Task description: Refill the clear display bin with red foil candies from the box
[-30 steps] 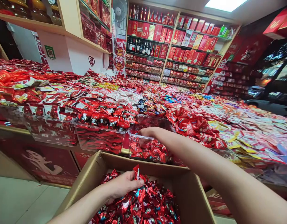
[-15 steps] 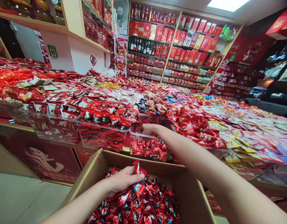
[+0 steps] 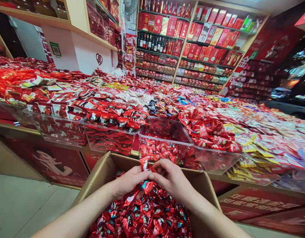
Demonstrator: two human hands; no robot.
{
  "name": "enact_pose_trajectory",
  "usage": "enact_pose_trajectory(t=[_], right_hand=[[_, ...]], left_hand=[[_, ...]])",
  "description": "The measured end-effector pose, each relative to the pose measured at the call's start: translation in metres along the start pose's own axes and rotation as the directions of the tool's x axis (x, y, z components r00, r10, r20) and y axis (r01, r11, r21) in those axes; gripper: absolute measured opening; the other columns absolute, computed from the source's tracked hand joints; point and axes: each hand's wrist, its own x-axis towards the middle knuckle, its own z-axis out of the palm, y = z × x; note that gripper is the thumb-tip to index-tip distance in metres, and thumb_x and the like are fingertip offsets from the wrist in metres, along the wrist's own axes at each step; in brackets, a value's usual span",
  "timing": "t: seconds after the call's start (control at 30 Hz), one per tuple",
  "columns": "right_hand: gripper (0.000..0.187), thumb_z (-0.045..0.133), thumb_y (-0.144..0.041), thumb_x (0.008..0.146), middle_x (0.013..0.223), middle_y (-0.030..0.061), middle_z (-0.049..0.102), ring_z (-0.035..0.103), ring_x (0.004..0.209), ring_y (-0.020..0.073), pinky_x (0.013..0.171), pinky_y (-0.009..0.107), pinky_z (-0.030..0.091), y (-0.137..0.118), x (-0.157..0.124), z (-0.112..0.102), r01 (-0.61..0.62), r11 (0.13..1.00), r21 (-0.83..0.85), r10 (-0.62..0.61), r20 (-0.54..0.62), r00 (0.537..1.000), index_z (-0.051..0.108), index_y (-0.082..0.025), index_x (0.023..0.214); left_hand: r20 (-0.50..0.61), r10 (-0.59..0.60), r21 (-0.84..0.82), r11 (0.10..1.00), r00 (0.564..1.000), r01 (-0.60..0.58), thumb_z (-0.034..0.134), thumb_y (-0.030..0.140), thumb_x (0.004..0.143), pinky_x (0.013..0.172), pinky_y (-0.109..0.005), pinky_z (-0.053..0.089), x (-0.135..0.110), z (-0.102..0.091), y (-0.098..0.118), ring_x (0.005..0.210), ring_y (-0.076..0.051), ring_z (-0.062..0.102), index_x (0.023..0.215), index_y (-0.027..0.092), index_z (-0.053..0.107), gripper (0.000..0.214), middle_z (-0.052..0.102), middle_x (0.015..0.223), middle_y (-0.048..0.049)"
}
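Note:
A cardboard box (image 3: 100,175) in front of me is heaped with red foil-wrapped candies (image 3: 147,215). Both hands meet over the heap near the box's far edge. My left hand (image 3: 129,180) is closed round a bunch of the candies, one wrapper sticking up above its fingers. My right hand (image 3: 171,177) has its fingers curled on the same bunch, touching the left hand. Just behind the box stands a clear plastic bin (image 3: 182,130), partly filled with the same red candies.
A long counter (image 3: 217,112) is covered with piles of wrapped sweets, mostly red, in clear bins (image 3: 108,137) along its front edge. Shelves (image 3: 192,43) with red boxes and bottles line the back wall. Pale floor (image 3: 18,205) lies at lower left.
My right hand has come back out of the clear bin and down to the box, joining the left hand on the candies. The view has tipped down a little.

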Motion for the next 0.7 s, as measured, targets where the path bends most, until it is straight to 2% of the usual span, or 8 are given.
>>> enact_pose_trajectory(t=[0.1,0.2,0.27,0.37,0.43,0.5,0.6,0.7], right_hand=[[0.022,0.052,-0.039,0.072,0.057,-0.0028,0.047,0.043,0.052,0.0088,0.049,0.022,0.036,0.022,0.005,0.009,-0.128,0.937,0.325,0.129,0.021,0.991,0.053,-0.017,0.067],[0.024,0.056,-0.040,0.068,0.054,-0.0040,0.049,0.043,0.045,0.0067,0.044,0.020,0.037,0.030,0.012,0.010,-0.258,0.768,0.586,0.267,0.074,0.961,0.054,-0.016,0.066],[0.024,0.060,-0.039,0.065,0.055,-0.0031,0.052,0.047,0.047,0.0071,0.046,0.020,0.041,0.032,0.013,0.009,-0.276,0.685,0.674,0.335,0.046,0.941,0.054,-0.015,0.067],[0.026,0.064,-0.038,0.061,0.057,-0.0016,0.056,0.054,0.054,0.0102,0.053,0.023,0.046,0.033,0.012,0.011,-0.266,0.606,0.749,0.404,-0.001,0.915,0.052,-0.015,0.067],[0.028,0.065,-0.038,0.060,0.058,-0.0004,0.058,0.056,0.054,0.0113,0.054,0.024,0.047,0.034,0.010,0.012,-0.275,0.601,0.750,0.410,0.006,0.912,0.050,-0.015,0.066],[0.028,0.065,-0.038,0.059,0.057,0.0001,0.059,0.055,0.051,0.0106,0.052,0.023,0.045,0.033,0.007,0.013,-0.291,0.616,0.732,0.403,0.024,0.915,0.048,-0.015,0.063],[0.028,0.065,-0.034,0.060,0.058,0.0004,0.059,0.055,0.052,0.0101,0.052,0.022,0.043,0.031,0.003,0.012,-0.317,0.602,0.733,0.406,0.061,0.912,0.044,-0.016,0.059],[0.024,0.064,-0.029,0.060,0.060,-0.0018,0.058,0.055,0.055,0.0103,0.055,0.023,0.043,0.030,0.001,0.010,-0.325,0.552,0.768,0.377,0.117,0.919,0.044,-0.017,0.066]], left_hand=[[-0.013,0.007,-0.003,1.000,1.000,-0.007,0.047,0.036,0.075,0.030,-0.015,0.027,0.000,0.003,0.001,0.029,-0.003,0.036,0.084,0.016,0.051,0.022,0.048,0.049,0.0067],[-0.014,-0.006,0.053,0.999,1.000,0.007,0.045,0.041,0.075,0.030,-0.015,0.026,0.000,0.003,0.001,0.030,-0.003,0.034,0.077,0.015,0.052,0.027,0.047,0.049,0.0062],[0.004,-0.027,0.122,0.992,1.000,0.026,0.042,0.046,0.075,0.032,-0.017,0.026,0.001,0.001,0.002,0.030,-0.003,0.033,0.068,0.015,0.052,0.034,0.045,0.045,0.0063],[0.003,0.030,0.241,0.970,1.000,-0.030,0.041,0.047,0.075,0.042,-0.020,0.031,0.004,0.000,0.003,0.039,-0.007,0.037,0.064,0.015,0.053,0.035,0.046,0.045,0.0055],[-0.016,0.131,0.314,0.942,0.991,-0.119,0.045,0.043,0.074,0.051,-0.021,0.033,0.007,0.000,0.001,0.050,-0.009,0.041,0.069,0.016,0.054,0.029,0.050,0.052,0.0046],[-0.071,0.199,0.344,0.925,0.977,-0.163,0.047,0.039,0.073,0.054,-0.021,0.032,0.010,0.000,-0.002,0.055,-0.010,0.040,0.072,0.016,0.054,0.024,0.050,0.056,0.0048],[-0.166,0.118,0.278,0.958,0.979,-0.069,0.044,0.041,0.074,0.045,-0.021,0.029,0.013,-0.002,-0.006,0.043,-0.008,0.036,0.070,0.016,0.051,0.026,0.045,0.051,0.0067],[-0.147,0.034,0.231,0.973,0.989,0.000,0.041,0.043,0.075,0.041,-0.021,0.028,0.012,-0.004,-0.005,0.036,-0.007,0.033,0.069,0.017,0.050,0.028,0.042,0.045,0.0078]])
